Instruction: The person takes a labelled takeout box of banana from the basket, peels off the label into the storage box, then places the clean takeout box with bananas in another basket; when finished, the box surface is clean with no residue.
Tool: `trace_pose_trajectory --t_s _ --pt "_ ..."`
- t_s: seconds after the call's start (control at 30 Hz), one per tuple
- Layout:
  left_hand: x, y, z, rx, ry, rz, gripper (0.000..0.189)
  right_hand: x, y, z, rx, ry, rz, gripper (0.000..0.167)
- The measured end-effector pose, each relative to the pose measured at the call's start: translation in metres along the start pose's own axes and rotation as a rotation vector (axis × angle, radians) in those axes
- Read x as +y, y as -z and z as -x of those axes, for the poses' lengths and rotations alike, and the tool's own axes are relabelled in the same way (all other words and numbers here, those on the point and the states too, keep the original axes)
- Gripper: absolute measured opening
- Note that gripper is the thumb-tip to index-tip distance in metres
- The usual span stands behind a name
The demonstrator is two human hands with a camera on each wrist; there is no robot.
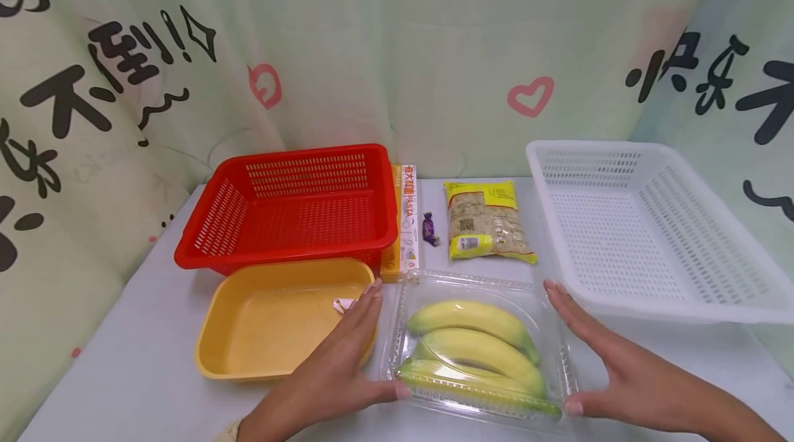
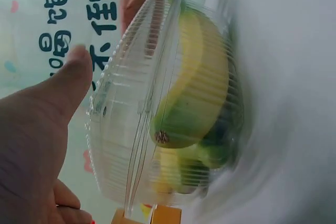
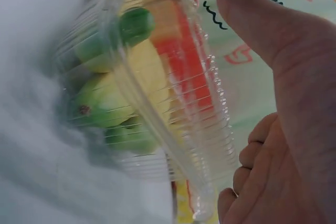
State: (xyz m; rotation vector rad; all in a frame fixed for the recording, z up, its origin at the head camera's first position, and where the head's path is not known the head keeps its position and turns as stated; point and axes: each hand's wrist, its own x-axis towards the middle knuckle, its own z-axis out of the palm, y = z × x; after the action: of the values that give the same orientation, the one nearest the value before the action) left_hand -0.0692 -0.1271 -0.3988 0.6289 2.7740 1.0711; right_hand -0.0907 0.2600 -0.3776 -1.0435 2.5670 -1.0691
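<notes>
A clear hinged plastic box (image 1: pixel 428 285) with several yellow-green bananas (image 1: pixel 474 349) inside stands at the front of the table, its lid down. My left hand (image 1: pixel 335 369) is at the box's left side, fingers stretched forward and the thumb tip right at the front left corner. On the other side, my right hand (image 1: pixel 639 376) has its fingers straight and its thumb at the front right corner. Neither hand curls round the box. Both wrist views show the ribbed side of the box close to the palm, with the thumb (image 2: pixel 65 80) raised beside the lid.
Left of the box is a yellow basin (image 1: pixel 248 369) with a small pinkish wrapped piece (image 1: pixel 343 305), and behind it a red basket (image 1: pixel 291 259). A pasta box (image 1: pixel 408 221), purple candy (image 1: pixel 429 229) and yellow-labelled bag (image 1: pixel 486 221) lie behind. A white basket (image 1: pixel 620 304) stands right.
</notes>
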Motion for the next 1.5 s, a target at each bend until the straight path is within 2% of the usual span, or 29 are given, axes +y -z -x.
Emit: trace_pose_trajectory --t_s 0.17,0.27,0.37,0.57,0.83,1.13,1.33,1.5 --pt "0.004 -0.003 -0.002 -0.035 -0.072 0.088 0.125 0.009 -0.006 0.003 -0.019 0.071 -0.063 0.120" --pt "0.007 -0.006 -0.004 -0.056 -0.107 0.139 0.125 0.013 -0.010 0.005 -0.011 0.070 -0.082 0.120" --pt "0.012 -0.011 -0.005 -0.058 -0.078 0.137 0.125 0.014 -0.012 0.007 -0.014 0.039 -0.095 0.122" --pt "0.020 -0.018 -0.006 -0.025 -0.034 0.115 0.119 0.019 -0.018 0.008 0.003 0.073 -0.098 0.128" --pt "0.022 -0.019 -0.005 0.004 -0.052 0.104 0.107 0.025 -0.020 0.007 -0.006 -0.002 -0.100 0.129" --pt "0.017 -0.021 -0.003 0.080 -0.049 0.192 0.105 0.021 -0.021 -0.002 0.031 0.011 -0.088 0.138" --pt "0.021 -0.020 -0.004 0.090 -0.098 0.178 0.103 0.018 -0.016 0.000 0.005 -0.055 -0.095 0.134" --pt "0.027 -0.015 -0.002 0.100 -0.106 0.150 0.105 0.016 -0.015 0.000 0.000 -0.053 -0.109 0.131"
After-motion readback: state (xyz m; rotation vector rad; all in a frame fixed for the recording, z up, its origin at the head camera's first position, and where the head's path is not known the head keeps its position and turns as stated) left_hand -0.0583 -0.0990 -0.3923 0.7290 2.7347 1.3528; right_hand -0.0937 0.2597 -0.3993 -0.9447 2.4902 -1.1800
